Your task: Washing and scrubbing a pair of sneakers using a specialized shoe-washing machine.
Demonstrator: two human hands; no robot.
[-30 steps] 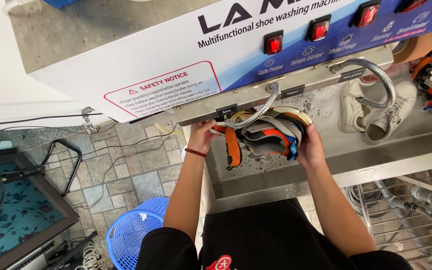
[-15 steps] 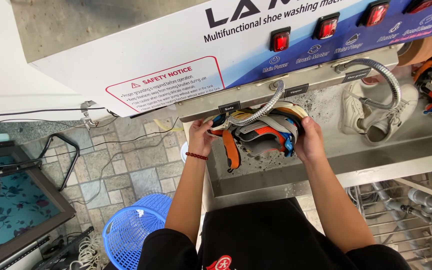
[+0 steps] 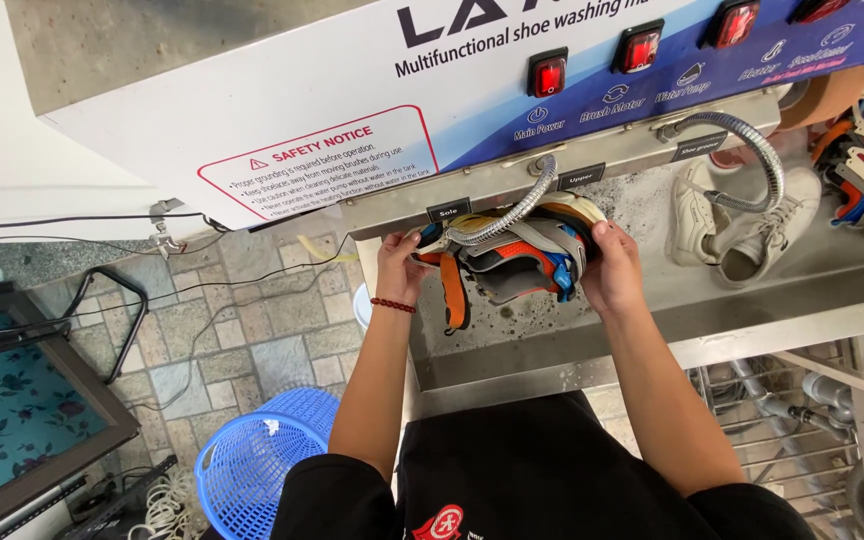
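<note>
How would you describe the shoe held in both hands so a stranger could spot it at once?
Find the steel wash trough under the blue-and-white machine panel. At its left end, the left hand and right hand grip one shoe beneath a flexible metal hose. It is grey, orange and blue; the white sneakers lie unheld.

Both hands are hemmed in close under the machine's overhanging front panel (image 3: 472,110), with a flexible metal hose (image 3: 507,215) curving down right across the grey-and-orange shoe (image 3: 512,260) they grip. The wet steel basin (image 3: 652,300) lies open just below and between the shoe and the white sneakers (image 3: 727,235), where a second hose (image 3: 752,150) arches over.
</note>
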